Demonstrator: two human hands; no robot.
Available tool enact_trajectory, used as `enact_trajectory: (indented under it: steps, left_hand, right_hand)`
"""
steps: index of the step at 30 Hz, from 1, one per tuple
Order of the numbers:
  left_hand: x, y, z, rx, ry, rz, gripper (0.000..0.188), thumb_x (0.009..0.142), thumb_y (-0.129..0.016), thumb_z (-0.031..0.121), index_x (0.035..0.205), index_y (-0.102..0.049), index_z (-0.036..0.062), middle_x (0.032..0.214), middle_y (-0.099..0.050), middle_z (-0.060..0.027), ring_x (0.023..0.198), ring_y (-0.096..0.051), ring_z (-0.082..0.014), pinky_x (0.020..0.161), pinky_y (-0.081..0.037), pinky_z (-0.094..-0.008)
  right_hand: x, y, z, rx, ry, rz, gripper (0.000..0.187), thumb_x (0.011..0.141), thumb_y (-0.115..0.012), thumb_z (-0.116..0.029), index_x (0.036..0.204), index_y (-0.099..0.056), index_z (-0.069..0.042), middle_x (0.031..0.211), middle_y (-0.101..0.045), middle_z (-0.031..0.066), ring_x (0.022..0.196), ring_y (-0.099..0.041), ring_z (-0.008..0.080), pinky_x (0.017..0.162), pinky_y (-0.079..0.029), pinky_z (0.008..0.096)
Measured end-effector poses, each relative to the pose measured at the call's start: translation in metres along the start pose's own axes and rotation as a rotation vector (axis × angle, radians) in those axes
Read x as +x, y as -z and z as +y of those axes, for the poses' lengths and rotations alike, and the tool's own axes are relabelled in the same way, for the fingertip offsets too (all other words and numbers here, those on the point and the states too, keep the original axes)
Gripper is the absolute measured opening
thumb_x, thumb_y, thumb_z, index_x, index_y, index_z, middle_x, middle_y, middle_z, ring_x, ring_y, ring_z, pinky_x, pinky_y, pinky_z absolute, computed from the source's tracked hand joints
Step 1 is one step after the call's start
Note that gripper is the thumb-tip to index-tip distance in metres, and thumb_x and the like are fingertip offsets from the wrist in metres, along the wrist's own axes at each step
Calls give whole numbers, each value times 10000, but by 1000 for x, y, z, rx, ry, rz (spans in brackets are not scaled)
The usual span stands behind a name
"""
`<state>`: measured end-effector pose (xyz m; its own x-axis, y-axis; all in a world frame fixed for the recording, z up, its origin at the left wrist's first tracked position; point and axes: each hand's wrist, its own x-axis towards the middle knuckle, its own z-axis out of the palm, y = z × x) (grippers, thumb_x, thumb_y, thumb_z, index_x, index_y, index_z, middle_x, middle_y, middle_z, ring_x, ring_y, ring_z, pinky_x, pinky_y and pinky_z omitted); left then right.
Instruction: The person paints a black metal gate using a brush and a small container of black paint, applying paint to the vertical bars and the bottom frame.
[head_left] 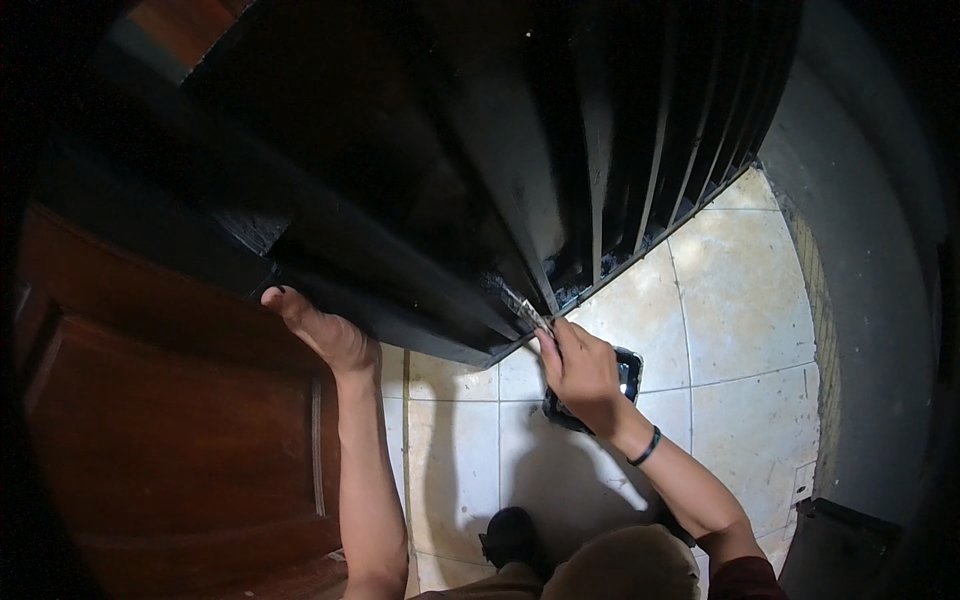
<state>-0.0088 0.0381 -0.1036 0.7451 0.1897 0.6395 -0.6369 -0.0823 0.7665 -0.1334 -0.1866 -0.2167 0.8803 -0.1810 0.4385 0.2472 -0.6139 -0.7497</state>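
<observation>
In my right hand [585, 375] is a slim paintbrush [537, 318], gripped between thumb and fingers. Its tip meets the lower part of a glossy black barred metal gate [400, 255], close to the bottom rail. Beneath that hand a black tray [570, 418] sits on the floor, mostly covered by the hand; something shiny shows inside it. My left hand [335, 335] is against the gate's edge beside the wooden door, its visible fingers stretched toward the upper left. One fingertip has a dark mark. The far side of this hand is hidden.
A brown panelled wooden door [190, 420] stands at the left. Light floor tiles [740, 300] run along the gate's foot toward a grey wall [880, 300] at the right. My dark shoe [512, 538] and bent knee [625, 570] are close below. A dark box-like object [840, 550] stands lower right.
</observation>
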Motion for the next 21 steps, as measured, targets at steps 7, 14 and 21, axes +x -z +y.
enact_trajectory:
  steps: [7, 14, 21]
  left_hand:
    - [-7, -8, 19, -112, 131, 74, 884, 922, -341, 821, 1340, -482, 55, 1323, -463, -68, 1323, -426, -205, 1183, -303, -399]
    - [0, 0, 21, -370, 298, 123, 875, 922, -359, 816, 1370, -435, 68, 1323, -438, -46, 1317, -423, -176, 1184, -306, -391]
    - [-1, 6, -3, -102, 108, 90, 856, 939, -364, 791, 1418, -393, 82, 1357, -416, -36, 1339, -392, -155, 1193, -294, -376]
  right_hand:
    - [63, 59, -68, -115, 288, -54, 149, 887, -733, -68, 970, -665, 36, 760, -646, 176, 600, -652, 320, 513, -500, 368]
    - [65, 67, -85, -11, 483, 247, 266, 843, -786, -59, 1048, -670, 65, 761, -658, 125, 564, -653, 201, 480, -476, 293]
    - [22, 6, 8, -141, 303, -9, 184, 920, -712, -126, 1026, -668, 18, 747, -652, 153, 586, -657, 287, 512, -510, 353]
